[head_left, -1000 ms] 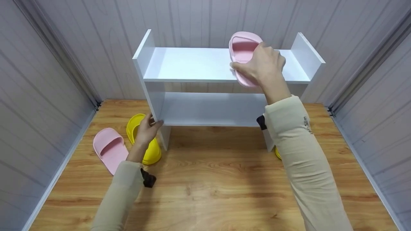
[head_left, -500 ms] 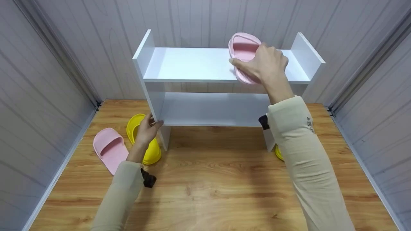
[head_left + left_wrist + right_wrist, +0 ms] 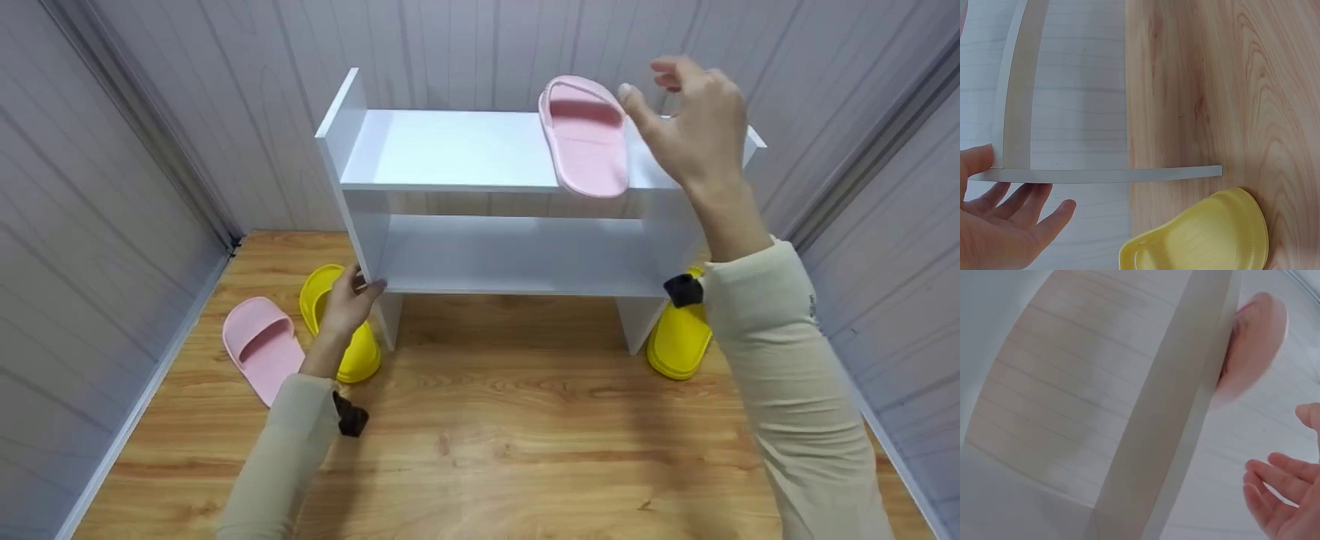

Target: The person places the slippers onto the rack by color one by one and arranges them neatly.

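Note:
A pink slide slipper [image 3: 592, 161] lies on the top board of the white shelf rack [image 3: 450, 146], toe to the back, its heel reaching past the front edge. My right hand [image 3: 701, 124] is raised to the right of the slipper, apart from it, with loosely bent fingers and nothing in them. In the right wrist view, a gap separates that hand from the slipper [image 3: 1261, 343]. Low on the rack's left side, my left hand [image 3: 346, 304] pinches the side panel [image 3: 1100, 176], thumb on the inner side and fingers against the outer side.
On the wooden floor [image 3: 487, 450], a second pink slide [image 3: 259, 330] and a yellow clog [image 3: 361, 358] lie left of the rack. Another yellow clog [image 3: 679, 341] stands at its right leg, partly behind my sleeve. Panelled walls [image 3: 465, 45] enclose three sides.
My right hand has let go of the pink slipper and drawn away to the right, leaving it on the top board. The left hand keeps its place at the side panel.

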A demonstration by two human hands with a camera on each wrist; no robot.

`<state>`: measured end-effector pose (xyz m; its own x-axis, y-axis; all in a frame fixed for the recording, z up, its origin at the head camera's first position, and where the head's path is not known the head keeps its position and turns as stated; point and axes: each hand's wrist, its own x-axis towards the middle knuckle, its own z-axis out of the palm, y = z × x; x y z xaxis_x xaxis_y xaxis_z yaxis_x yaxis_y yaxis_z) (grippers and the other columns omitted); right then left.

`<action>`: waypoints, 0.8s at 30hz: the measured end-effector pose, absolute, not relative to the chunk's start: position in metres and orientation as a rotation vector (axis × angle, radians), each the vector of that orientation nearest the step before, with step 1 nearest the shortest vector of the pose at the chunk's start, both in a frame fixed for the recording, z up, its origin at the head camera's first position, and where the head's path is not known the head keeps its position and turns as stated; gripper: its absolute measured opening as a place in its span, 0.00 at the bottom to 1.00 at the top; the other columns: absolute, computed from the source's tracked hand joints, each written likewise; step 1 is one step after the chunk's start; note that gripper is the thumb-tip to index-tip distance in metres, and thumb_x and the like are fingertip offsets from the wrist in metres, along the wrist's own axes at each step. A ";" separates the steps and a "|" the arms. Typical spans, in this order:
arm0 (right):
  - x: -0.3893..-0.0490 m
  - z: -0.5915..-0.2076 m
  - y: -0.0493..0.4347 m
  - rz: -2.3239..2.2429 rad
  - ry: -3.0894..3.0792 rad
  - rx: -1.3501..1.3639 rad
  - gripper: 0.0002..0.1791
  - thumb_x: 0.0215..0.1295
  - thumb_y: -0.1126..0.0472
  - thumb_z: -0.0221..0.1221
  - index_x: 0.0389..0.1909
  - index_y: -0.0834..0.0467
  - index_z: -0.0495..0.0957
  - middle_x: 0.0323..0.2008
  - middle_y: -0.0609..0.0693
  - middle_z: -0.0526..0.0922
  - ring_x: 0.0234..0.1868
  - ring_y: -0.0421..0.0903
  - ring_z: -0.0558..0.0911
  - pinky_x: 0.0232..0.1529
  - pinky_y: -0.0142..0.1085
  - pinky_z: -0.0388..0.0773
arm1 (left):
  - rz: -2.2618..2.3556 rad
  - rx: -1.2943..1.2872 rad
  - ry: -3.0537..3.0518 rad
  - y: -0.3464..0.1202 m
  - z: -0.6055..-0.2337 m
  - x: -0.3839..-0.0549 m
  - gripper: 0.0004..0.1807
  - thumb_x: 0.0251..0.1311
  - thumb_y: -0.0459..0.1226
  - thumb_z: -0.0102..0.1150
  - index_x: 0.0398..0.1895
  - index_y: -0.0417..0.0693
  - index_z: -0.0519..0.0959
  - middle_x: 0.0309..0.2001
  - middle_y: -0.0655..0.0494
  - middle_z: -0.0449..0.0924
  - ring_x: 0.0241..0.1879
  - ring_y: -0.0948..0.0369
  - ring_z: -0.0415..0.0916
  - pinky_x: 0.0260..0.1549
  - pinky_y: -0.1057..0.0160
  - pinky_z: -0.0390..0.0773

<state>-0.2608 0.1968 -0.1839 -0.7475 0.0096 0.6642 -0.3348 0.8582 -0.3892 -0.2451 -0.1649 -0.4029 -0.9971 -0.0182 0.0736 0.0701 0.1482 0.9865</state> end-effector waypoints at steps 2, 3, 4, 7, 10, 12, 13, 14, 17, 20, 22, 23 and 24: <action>-0.256 -0.187 0.208 0.674 -2.212 0.291 0.24 0.56 0.48 0.54 0.47 0.61 0.75 0.44 0.52 0.78 0.46 0.47 0.73 0.45 0.36 0.66 | -1.999 -0.046 -2.340 -0.164 -0.403 -0.245 0.28 0.60 0.27 0.46 0.64 0.35 0.53 0.59 0.37 0.58 0.56 0.47 0.60 0.52 0.56 0.64; -0.254 -0.189 0.213 0.692 -2.143 0.310 0.22 0.56 0.50 0.55 0.46 0.61 0.76 0.43 0.51 0.79 0.45 0.46 0.73 0.44 0.34 0.66 | -2.000 -0.047 -2.340 -0.164 -0.402 -0.246 0.28 0.60 0.27 0.46 0.64 0.35 0.53 0.59 0.37 0.57 0.56 0.47 0.60 0.52 0.56 0.64; -0.251 -0.191 0.219 0.721 -2.085 0.317 0.21 0.55 0.51 0.55 0.45 0.61 0.77 0.42 0.50 0.79 0.45 0.45 0.73 0.43 0.32 0.66 | -2.003 -0.053 -2.337 -0.164 -0.402 -0.246 0.28 0.60 0.27 0.46 0.64 0.34 0.53 0.59 0.37 0.57 0.56 0.47 0.60 0.52 0.56 0.64; -0.243 -0.202 0.233 0.796 -1.927 0.328 0.18 0.53 0.54 0.56 0.43 0.59 0.78 0.41 0.47 0.79 0.43 0.42 0.72 0.40 0.28 0.67 | -2.005 -0.074 -2.320 -0.164 -0.403 -0.247 0.28 0.59 0.26 0.46 0.63 0.33 0.53 0.59 0.36 0.57 0.56 0.45 0.60 0.52 0.55 0.63; -0.234 -0.217 0.246 0.882 -1.835 0.290 0.17 0.52 0.56 0.56 0.43 0.58 0.78 0.40 0.44 0.79 0.43 0.40 0.72 0.39 0.26 0.69 | -2.005 -0.092 -2.304 -0.163 -0.403 -0.247 0.27 0.59 0.26 0.45 0.62 0.31 0.54 0.59 0.36 0.56 0.56 0.45 0.59 0.52 0.54 0.63; -0.230 -0.230 0.254 0.930 -1.811 0.253 0.17 0.52 0.58 0.56 0.45 0.58 0.77 0.42 0.45 0.78 0.44 0.41 0.71 0.38 0.27 0.70 | -1.997 -0.087 -2.307 -0.163 -0.403 -0.247 0.27 0.59 0.26 0.45 0.62 0.32 0.54 0.59 0.36 0.56 0.56 0.45 0.59 0.52 0.54 0.63; -0.227 -0.237 0.258 0.970 -1.811 0.219 0.17 0.53 0.60 0.55 0.46 0.59 0.76 0.43 0.45 0.77 0.45 0.42 0.71 0.39 0.28 0.71 | -1.992 -0.086 -2.310 -0.163 -0.403 -0.247 0.27 0.59 0.26 0.45 0.63 0.32 0.54 0.59 0.36 0.56 0.56 0.45 0.59 0.52 0.54 0.63; -0.225 -0.245 0.262 1.010 -1.816 0.188 0.18 0.54 0.61 0.55 0.47 0.59 0.75 0.45 0.45 0.77 0.46 0.42 0.71 0.40 0.28 0.71 | -1.989 -0.083 -2.312 -0.163 -0.403 -0.247 0.28 0.59 0.26 0.45 0.63 0.32 0.54 0.59 0.36 0.56 0.56 0.45 0.59 0.52 0.54 0.63; -0.222 -0.270 0.274 1.126 -1.829 0.114 0.20 0.55 0.64 0.55 0.51 0.59 0.71 0.49 0.47 0.74 0.48 0.43 0.70 0.42 0.31 0.71 | -1.985 -0.075 -2.313 -0.162 -0.404 -0.247 0.28 0.59 0.26 0.46 0.63 0.33 0.54 0.59 0.36 0.57 0.56 0.46 0.60 0.52 0.55 0.64; -0.221 -0.297 0.287 1.201 -1.868 0.074 0.24 0.55 0.63 0.56 0.55 0.57 0.68 0.52 0.47 0.72 0.49 0.42 0.70 0.43 0.31 0.70 | -1.984 -0.072 -2.315 -0.162 -0.404 -0.247 0.28 0.59 0.26 0.46 0.63 0.33 0.54 0.59 0.36 0.57 0.56 0.46 0.60 0.51 0.55 0.64; -0.221 -0.316 0.293 1.231 -1.922 0.061 0.26 0.56 0.62 0.57 0.57 0.56 0.66 0.53 0.47 0.71 0.50 0.42 0.69 0.43 0.31 0.69 | -1.985 -0.067 -2.319 -0.162 -0.404 -0.247 0.28 0.59 0.26 0.46 0.63 0.33 0.54 0.60 0.36 0.57 0.56 0.46 0.60 0.51 0.55 0.64; -0.222 -0.324 0.295 1.237 -1.961 0.060 0.26 0.56 0.61 0.57 0.57 0.57 0.66 0.53 0.48 0.70 0.51 0.43 0.69 0.44 0.32 0.70 | -1.983 -0.065 -2.325 -0.162 -0.404 -0.247 0.28 0.59 0.26 0.46 0.63 0.33 0.54 0.60 0.37 0.56 0.56 0.46 0.59 0.51 0.55 0.64; -0.223 -0.333 0.296 1.245 -2.005 0.058 0.27 0.56 0.60 0.58 0.58 0.57 0.65 0.54 0.49 0.70 0.51 0.43 0.69 0.45 0.33 0.70 | -1.981 -0.062 -2.331 -0.162 -0.403 -0.247 0.28 0.59 0.27 0.46 0.63 0.34 0.53 0.60 0.37 0.56 0.56 0.47 0.59 0.52 0.55 0.64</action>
<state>-0.2229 0.2964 -0.3326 -0.7091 0.3352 0.6203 -0.4071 0.5236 -0.7484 -0.2474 -0.1622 -0.4033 -0.9958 -0.0221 0.0888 0.0840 0.1621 0.9832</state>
